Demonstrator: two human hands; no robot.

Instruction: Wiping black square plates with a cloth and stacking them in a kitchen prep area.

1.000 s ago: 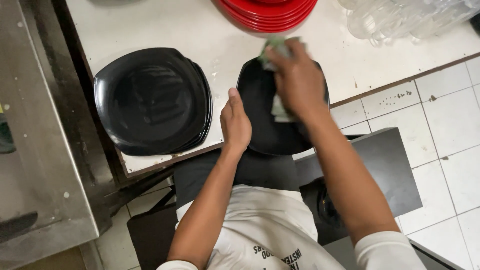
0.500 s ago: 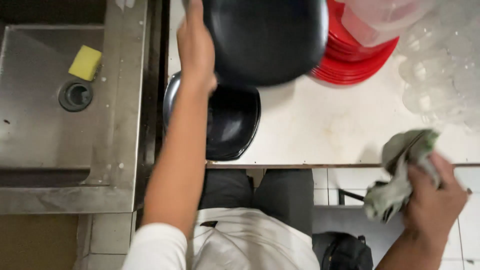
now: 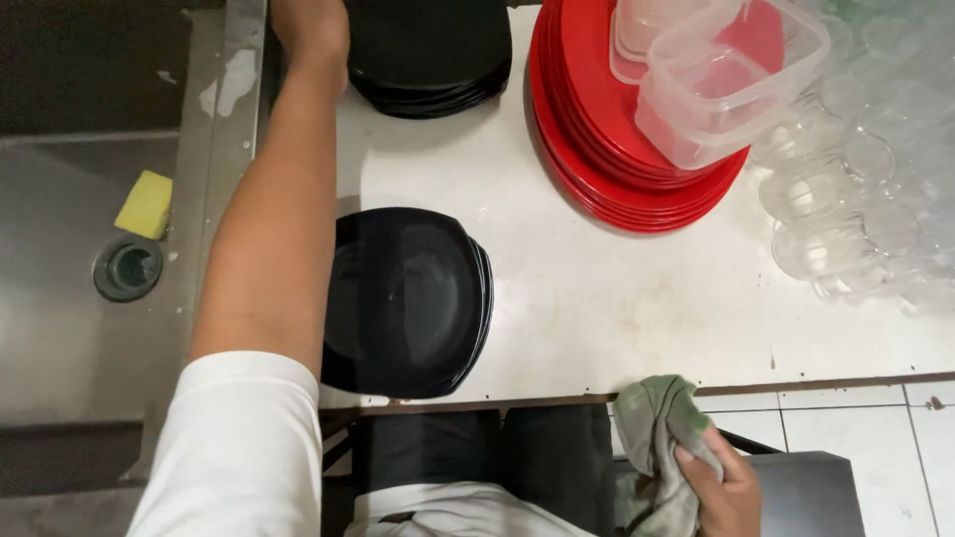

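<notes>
While left hand point(image 3: 310, 28) rests on the far black plate stack point(image 3: 430, 55), fingers hidden so can't tell grip, and right hand point(image 3: 718, 489) clutches the green rag point(image 3: 659, 423), probably stacking wiped plates, nearer black plate point(image 3: 408, 298) looks due next.

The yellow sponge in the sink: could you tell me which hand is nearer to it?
Left. The left hand is up at the black plate stack, just across the sink's edge from the sponge. The right hand holds a green cloth below the counter's near edge, far off.
</notes>
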